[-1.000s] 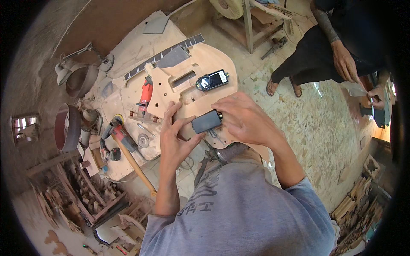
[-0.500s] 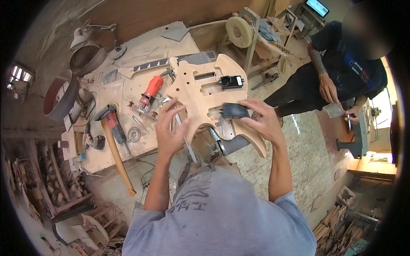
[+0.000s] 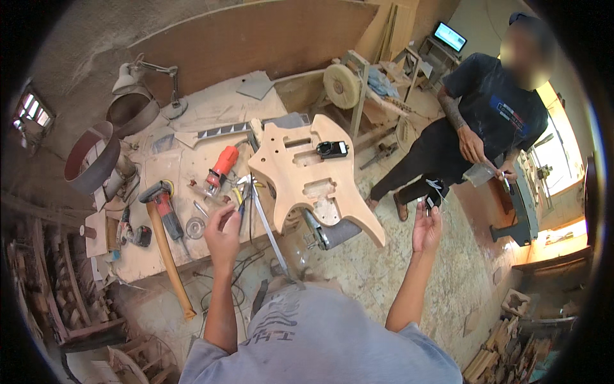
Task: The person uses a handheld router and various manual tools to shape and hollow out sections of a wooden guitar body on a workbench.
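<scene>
Plainly, a small black pickup [image 3: 433, 200] with thin pale wires is pinched in the fingertip grip of the right hand [image 3: 426, 232], held up well apart from the guitar body [image 3: 350, 187], to its right. The left hand's [image 3: 222, 240] grip is loosely spread, fingers bent, with nothing seen in it, near a long metal strip [image 3: 267, 224] by the desk [image 3: 224, 105]. A second black pickup [image 3: 331, 150] is borne on the wooden body. The held piece is judged light, stiff and perhaps slippery; it is best grasped by its sides, its wires, likely fragile, left unstrained. The body, presumably heavier and rigid, is best supported at its edges
</scene>
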Tool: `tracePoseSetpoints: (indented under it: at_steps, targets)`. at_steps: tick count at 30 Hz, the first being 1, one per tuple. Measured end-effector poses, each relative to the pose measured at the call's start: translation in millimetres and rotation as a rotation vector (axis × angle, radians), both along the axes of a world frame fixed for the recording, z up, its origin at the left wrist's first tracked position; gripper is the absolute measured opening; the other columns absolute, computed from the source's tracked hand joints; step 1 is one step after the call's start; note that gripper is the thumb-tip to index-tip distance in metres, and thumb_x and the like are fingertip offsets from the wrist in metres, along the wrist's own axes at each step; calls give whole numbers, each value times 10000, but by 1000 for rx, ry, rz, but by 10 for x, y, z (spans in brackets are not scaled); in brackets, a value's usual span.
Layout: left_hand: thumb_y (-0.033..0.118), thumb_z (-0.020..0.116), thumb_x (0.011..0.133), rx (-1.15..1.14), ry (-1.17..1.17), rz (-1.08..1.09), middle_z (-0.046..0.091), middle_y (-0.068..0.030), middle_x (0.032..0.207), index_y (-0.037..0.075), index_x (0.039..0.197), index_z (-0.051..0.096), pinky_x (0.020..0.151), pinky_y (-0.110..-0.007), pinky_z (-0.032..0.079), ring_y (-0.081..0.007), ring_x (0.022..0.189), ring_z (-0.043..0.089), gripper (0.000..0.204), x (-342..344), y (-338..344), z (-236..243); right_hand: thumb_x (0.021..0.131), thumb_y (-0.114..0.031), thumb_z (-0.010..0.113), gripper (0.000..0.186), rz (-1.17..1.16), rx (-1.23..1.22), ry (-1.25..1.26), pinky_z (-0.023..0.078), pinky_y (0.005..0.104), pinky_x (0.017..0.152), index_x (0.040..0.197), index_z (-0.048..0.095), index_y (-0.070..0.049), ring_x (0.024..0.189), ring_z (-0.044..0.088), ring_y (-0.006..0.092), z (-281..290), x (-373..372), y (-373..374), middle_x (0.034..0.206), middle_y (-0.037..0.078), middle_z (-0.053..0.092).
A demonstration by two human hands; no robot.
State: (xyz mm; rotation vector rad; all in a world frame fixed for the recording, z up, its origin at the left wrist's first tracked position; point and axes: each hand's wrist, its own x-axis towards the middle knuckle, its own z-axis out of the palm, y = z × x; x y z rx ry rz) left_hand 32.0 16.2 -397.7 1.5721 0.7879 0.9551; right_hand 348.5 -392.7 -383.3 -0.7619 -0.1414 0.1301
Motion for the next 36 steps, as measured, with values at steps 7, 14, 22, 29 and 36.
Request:
tracePoseSetpoints:
  at_steps: [7,14,22,29,36]
  targets:
    - [228,809,883,756,204,-456,647,-237,1390,23,1450,581,1099,-466,504,-396,1324,596,644,1548,-287,923,1021,-128,705,291,-39,119,74,538,417,1125,1261,656,29,1162,668,257,-204,199,-111,1216,132,719]
    - [193,845,852,778,585,-606,661,-220,1242,-6,1322,666,1040,-497,514,-410,1203,624,541,2434,-242,810,1026,-156,722,265,-57,20,153,553,386,1083,1204,660,31,1111,668,230,-151,259,-471,1168,128,706]
    - [116,851,839,753,223,-390,672,-192,1183,20,1258,699,995,-482,519,-397,1133,650,456,2136,-326,881,1068,-259,646,445,4,-32,-20,479,402,1144,1407,597,26,1220,609,244,-132,634,-683,1301,136,652]
    - [223,819,955,328,79,306,749,-97,1101,-42,1330,674,838,-293,554,-144,976,702,481,554,229,297,1069,-284,631,460,-174,-169,377,456,380,1144,1437,605,-9,1238,591,217,-818,332,-1122,1290,95,655]
    - [313,883,874,-239,182,583,782,-100,912,-56,1158,759,772,-329,546,-142,817,695,481,-857,379,-1105,1064,-194,645,263,188,-414,784,552,326,846,1261,671,-21,952,644,163,-2294,-798,-883,1107,66,682]
